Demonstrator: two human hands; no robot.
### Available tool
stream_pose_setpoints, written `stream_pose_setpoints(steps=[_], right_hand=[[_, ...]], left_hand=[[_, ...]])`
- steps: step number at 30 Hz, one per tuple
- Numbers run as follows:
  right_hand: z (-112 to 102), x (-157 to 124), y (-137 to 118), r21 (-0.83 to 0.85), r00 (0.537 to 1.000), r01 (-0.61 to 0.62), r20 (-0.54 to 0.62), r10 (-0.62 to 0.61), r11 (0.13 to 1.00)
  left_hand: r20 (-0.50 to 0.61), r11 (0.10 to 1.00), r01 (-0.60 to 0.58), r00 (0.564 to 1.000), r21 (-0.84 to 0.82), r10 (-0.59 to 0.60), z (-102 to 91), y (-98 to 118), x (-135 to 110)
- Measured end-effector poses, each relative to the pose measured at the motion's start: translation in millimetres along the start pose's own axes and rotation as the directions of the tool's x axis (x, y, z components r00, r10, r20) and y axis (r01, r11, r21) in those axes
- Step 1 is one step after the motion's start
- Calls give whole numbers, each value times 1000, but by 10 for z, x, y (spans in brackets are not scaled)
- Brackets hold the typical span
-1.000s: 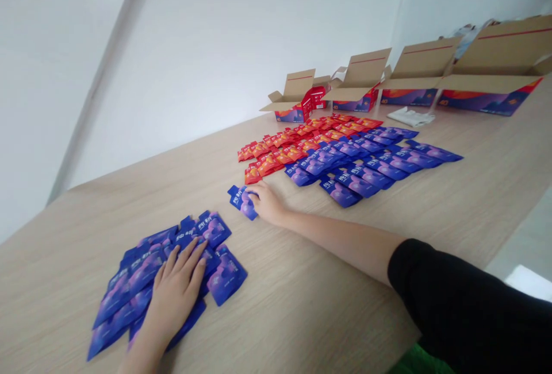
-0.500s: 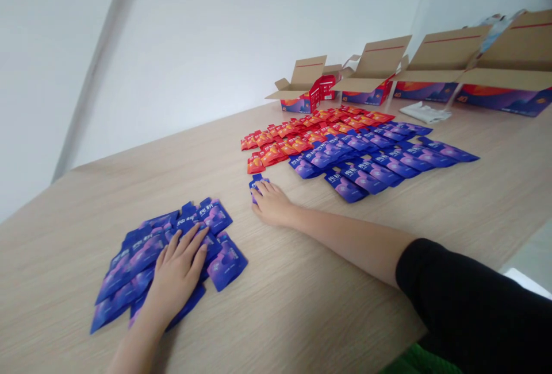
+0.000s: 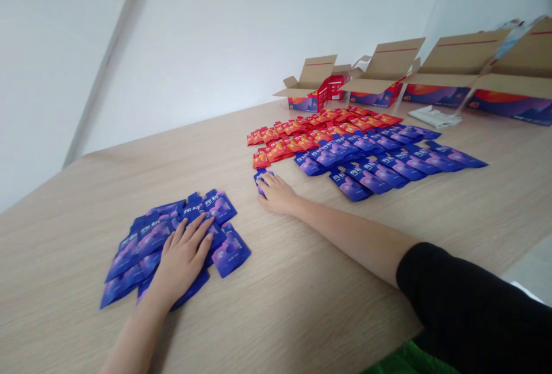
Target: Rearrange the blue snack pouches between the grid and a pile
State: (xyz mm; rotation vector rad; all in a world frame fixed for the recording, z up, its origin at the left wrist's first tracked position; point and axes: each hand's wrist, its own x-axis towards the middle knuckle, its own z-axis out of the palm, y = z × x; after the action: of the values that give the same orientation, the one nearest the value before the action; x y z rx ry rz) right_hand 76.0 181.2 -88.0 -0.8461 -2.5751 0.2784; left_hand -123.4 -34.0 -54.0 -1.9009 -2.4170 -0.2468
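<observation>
My left hand [image 3: 181, 259] lies with its fingers stretched out over a loose cluster of purple pouches [image 3: 149, 239], which overlap one another at the left. Its palm hides part of them. Farther off, my right hand [image 3: 278, 195] rests flat on a single purple pouch [image 3: 259, 176], covering most of it; only the top end shows. To the right of that hand, several purple pouches [image 3: 383, 173] lie overlapped in two slanting rows. Behind these are rows of red-orange pouches [image 3: 297, 143], the nearest end close to the pouch under my right hand.
Several printed cartons with raised brown flaps stand along the back, including a small carton [image 3: 304, 102] and a larger carton [image 3: 513, 104] at right. A crumpled white plastic item [image 3: 433, 116] lies before them. The wooden tabletop [image 3: 276, 305] meets a pale wall [image 3: 224, 35].
The view has shifted slightly, so everything sits a little farther right. Both hands stay on the same pouches, with no clear movement over the table.
</observation>
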Motion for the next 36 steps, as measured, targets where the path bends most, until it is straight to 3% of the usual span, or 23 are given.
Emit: stream_pose_setpoints(steps=[3,6,9,13,15,20,27,36], right_hand=[[-68,-34,-40,19,996,18,-84,-17,1000],[-130,-39,-195,93,978,177,-131,-164,980],[-110,3,-475,175,930,365,-23,-367,914],[-8,101,-822,205,860,454,155,-487,867],[14,149,-900,186,848,462,193,-493,867],[1,236,-931,76,885,431,158,-437,899],[158,264,-1056,-21,938,336,101,-333,941],[248,211,-1130,-107,940,342,58,-337,934]], left_hand=[[19,1000,-1,1000,4,1,-37,43,-25],[8,1000,-18,1000,23,18,-53,70,-44],[-6,999,-36,999,32,36,-40,65,-52],[-2,998,-42,999,40,42,-1,25,-56],[-4,998,-55,998,44,55,6,-1,-53],[10,989,-144,989,-12,145,-77,-72,-35],[-21,997,-26,999,-76,24,-144,-264,-91],[-1,998,44,999,-53,-44,-102,-302,-72]])
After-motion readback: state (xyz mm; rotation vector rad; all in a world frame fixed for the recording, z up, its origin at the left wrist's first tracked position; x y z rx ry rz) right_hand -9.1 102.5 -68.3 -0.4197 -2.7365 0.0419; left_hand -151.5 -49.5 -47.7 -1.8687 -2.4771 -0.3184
